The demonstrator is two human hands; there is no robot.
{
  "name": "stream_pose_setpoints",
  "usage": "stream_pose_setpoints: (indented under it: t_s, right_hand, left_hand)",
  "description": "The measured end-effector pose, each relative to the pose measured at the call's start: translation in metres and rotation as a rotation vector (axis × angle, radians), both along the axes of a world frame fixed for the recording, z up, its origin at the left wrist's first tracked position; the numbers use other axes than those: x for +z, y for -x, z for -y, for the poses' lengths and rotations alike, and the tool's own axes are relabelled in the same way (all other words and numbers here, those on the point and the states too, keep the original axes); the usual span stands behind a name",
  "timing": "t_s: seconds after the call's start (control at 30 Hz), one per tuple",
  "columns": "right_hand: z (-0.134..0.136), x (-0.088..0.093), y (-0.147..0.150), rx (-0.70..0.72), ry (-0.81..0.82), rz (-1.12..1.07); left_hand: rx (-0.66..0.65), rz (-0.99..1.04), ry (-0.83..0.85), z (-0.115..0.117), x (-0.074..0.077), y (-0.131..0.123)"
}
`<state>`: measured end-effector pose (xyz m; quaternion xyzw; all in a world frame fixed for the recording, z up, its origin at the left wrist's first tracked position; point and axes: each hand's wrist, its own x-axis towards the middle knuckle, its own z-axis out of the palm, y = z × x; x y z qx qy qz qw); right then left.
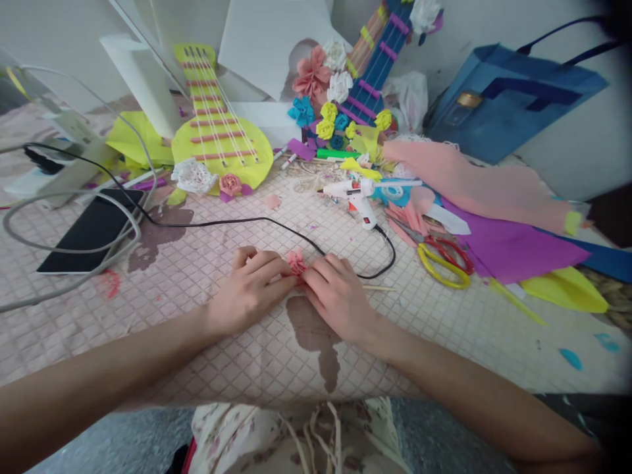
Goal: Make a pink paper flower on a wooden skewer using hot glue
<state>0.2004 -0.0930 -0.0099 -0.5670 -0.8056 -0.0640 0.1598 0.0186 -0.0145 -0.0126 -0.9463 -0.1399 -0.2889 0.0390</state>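
Between my two hands sits a small pink paper flower (297, 261), its ruffled petals showing above the fingertips. My left hand (254, 286) pinches it from the left, and my right hand (338, 293) pinches it from the right. The lower part of the flower is hidden by the fingers. Just right of my right hand, a thin wooden stick (379, 288) lies on the quilted tablecloth (222, 355). A white glue gun (363, 204) rests beyond the hands, its black cord (276, 224) looping close to them.
Yellow-handled scissors (444, 268) and red-handled scissors (457, 253) lie at right beside purple paper (523, 253) and pink paper (484, 181). Behind stand a yellow paper guitar (222, 148), a blue guitar neck (378, 59) and a blue bag (513, 99). A black tablet (91, 234) lies at left under a grey cable.
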Motion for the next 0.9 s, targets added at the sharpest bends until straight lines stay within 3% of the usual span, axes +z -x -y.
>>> stream_pose_setpoints:
  t_s: [0.7, 0.9]
  right_hand:
    - [0.0032, -0.0044, 0.0002, 0.052, -0.041, 0.004]
    - [0.0044, -0.0081, -0.0002, 0.021, -0.081, -0.090]
  left_hand:
    - [0.020, 0.022, 0.008, 0.0028, 0.0001, -0.0025]
    - [0.001, 0.009, 0.020, 0.0019, -0.0027, -0.0008]
